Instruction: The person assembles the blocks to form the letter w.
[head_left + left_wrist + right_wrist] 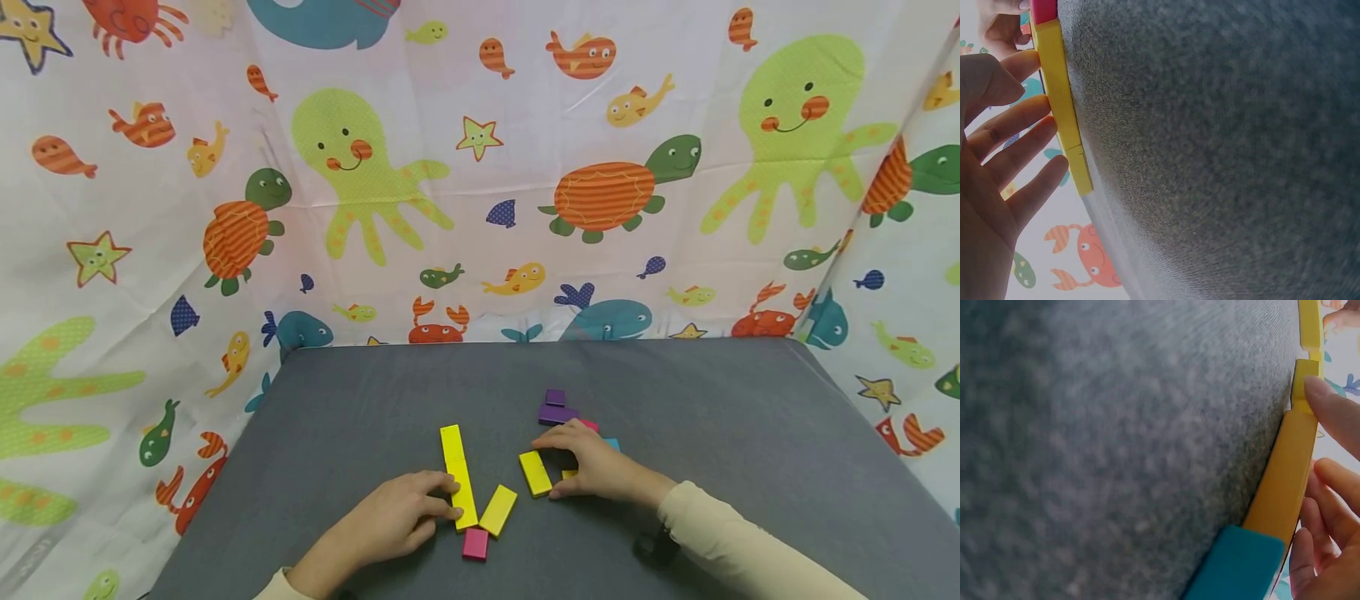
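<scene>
My left hand [405,512] lies flat on the grey table [750,433], its straight fingers [1029,119] touching the side of a long yellow block [459,475] [1063,106]. My right hand [592,462] arches over a cluster of blocks, with the index finger [1335,412] and thumb on either side of a short yellow block [536,472] [1282,481]. A teal block [1235,565] [612,443] lies partly under that hand. A tilted yellow block [498,510] and a pink block [475,543] [1043,9] lie between the hands.
Purple blocks [557,408] sit just beyond my right hand, with a pink edge [590,425] beside them. A sea-animal printed cloth [480,167] walls the table at the back and on both sides. A dark strap [656,546] lies on the table by my right sleeve.
</scene>
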`<action>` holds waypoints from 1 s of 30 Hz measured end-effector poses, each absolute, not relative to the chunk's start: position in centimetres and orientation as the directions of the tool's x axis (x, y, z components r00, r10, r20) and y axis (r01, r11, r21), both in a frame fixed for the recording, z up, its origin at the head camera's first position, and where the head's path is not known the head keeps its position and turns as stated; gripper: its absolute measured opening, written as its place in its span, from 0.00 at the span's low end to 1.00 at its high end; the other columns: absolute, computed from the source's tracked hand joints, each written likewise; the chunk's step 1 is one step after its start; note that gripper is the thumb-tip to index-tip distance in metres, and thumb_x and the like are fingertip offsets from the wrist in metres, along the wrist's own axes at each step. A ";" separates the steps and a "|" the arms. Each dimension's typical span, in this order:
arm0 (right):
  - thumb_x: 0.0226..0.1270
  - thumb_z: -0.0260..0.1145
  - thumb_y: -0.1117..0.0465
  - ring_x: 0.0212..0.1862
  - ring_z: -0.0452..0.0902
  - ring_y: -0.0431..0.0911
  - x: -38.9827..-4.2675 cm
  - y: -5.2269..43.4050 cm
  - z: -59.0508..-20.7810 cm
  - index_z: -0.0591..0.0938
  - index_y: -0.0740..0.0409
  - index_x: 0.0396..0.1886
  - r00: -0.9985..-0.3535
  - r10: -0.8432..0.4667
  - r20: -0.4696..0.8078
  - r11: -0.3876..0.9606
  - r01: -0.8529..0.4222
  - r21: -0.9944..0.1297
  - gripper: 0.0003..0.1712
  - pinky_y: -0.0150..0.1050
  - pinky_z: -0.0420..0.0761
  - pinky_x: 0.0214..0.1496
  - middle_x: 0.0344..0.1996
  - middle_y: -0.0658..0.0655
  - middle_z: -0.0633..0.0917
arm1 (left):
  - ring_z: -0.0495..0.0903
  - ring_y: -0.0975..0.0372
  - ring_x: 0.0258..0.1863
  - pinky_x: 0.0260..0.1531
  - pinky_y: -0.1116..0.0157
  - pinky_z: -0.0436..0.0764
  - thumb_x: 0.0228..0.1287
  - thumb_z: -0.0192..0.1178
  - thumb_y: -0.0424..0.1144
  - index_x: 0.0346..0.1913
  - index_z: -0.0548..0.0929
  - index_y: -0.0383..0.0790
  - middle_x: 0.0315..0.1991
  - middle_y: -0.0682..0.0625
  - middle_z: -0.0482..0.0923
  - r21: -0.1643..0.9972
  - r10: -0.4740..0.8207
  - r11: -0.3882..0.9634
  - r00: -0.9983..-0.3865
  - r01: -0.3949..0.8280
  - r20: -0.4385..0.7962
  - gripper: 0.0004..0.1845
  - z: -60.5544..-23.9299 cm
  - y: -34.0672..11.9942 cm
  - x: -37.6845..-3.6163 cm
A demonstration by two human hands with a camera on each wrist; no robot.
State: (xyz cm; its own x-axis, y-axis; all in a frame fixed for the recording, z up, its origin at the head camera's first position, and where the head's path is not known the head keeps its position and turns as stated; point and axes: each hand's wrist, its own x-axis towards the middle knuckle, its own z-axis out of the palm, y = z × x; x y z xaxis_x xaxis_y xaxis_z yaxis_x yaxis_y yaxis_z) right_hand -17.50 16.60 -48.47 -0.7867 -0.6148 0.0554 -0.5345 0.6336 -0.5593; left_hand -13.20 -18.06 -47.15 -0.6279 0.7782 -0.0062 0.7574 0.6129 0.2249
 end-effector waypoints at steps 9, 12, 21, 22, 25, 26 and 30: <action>0.50 0.79 0.50 0.56 0.69 0.43 -17.9 16.4 -48.5 0.82 0.47 0.60 -0.776 -0.630 0.044 0.633 -0.545 -0.550 0.34 0.42 0.75 0.59 0.56 0.45 0.83 | 0.78 0.63 0.59 0.59 0.58 0.82 0.66 0.59 0.39 0.55 0.85 0.61 0.60 0.58 0.78 0.219 0.778 0.615 -0.628 0.758 -0.012 0.18 -47.3 -18.1 -13.2; 0.49 0.80 0.50 0.55 0.69 0.42 -17.9 16.3 -48.5 0.82 0.48 0.58 -0.778 -0.627 0.054 0.633 -0.548 -0.548 0.33 0.40 0.75 0.57 0.55 0.45 0.84 | 0.78 0.63 0.59 0.59 0.58 0.82 0.66 0.59 0.39 0.55 0.85 0.61 0.60 0.58 0.78 0.217 0.778 0.615 -0.628 0.758 -0.012 0.18 -47.4 -18.1 -13.2; 0.45 0.81 0.45 0.49 0.70 0.42 -17.1 15.8 -48.6 0.84 0.48 0.53 -0.842 -0.529 0.105 0.670 -0.490 -0.558 0.33 0.36 0.77 0.50 0.48 0.44 0.86 | 0.78 0.63 0.59 0.59 0.58 0.82 0.66 0.59 0.37 0.55 0.85 0.61 0.60 0.57 0.78 0.220 0.782 0.608 -0.623 0.763 0.000 0.18 -47.5 -18.0 -13.1; 0.44 0.81 0.45 0.48 0.70 0.41 -16.9 15.6 -48.6 0.84 0.48 0.52 -0.856 -0.505 0.111 0.681 -0.474 -0.559 0.33 0.35 0.77 0.49 0.47 0.44 0.86 | 0.78 0.63 0.59 0.59 0.58 0.82 0.66 0.59 0.37 0.55 0.85 0.61 0.60 0.57 0.78 0.222 0.781 0.609 -0.624 0.761 -0.004 0.18 -47.5 -18.0 -13.1; 0.42 0.82 0.44 0.46 0.72 0.40 -16.4 15.1 -48.5 0.85 0.49 0.50 -0.899 -0.421 0.117 0.718 -0.410 -0.562 0.33 0.35 0.78 0.48 0.44 0.44 0.85 | 0.78 0.63 0.59 0.59 0.59 0.82 0.66 0.59 0.37 0.55 0.85 0.61 0.60 0.57 0.78 0.225 0.778 0.614 -0.628 0.756 -0.014 0.18 -47.3 -18.0 -13.1; 0.41 0.82 0.44 0.45 0.73 0.41 -16.2 14.8 -48.4 0.85 0.50 0.49 -0.912 -0.395 0.111 0.728 -0.384 -0.568 0.33 0.36 0.79 0.48 0.43 0.45 0.86 | 0.78 0.63 0.59 0.59 0.59 0.82 0.67 0.59 0.38 0.55 0.85 0.61 0.60 0.57 0.78 0.228 0.775 0.618 -0.631 0.752 -0.020 0.18 -47.3 -18.0 -13.1; 0.39 0.83 0.44 0.41 0.76 0.41 -15.7 13.7 -48.0 0.86 0.52 0.45 -0.956 -0.286 0.069 0.751 -0.268 -0.603 0.32 0.39 0.80 0.46 0.40 0.47 0.86 | 0.78 0.63 0.59 0.60 0.58 0.81 0.67 0.59 0.38 0.56 0.84 0.62 0.61 0.58 0.77 0.237 0.764 0.635 -0.644 0.736 -0.045 0.18 -47.1 -18.0 -13.1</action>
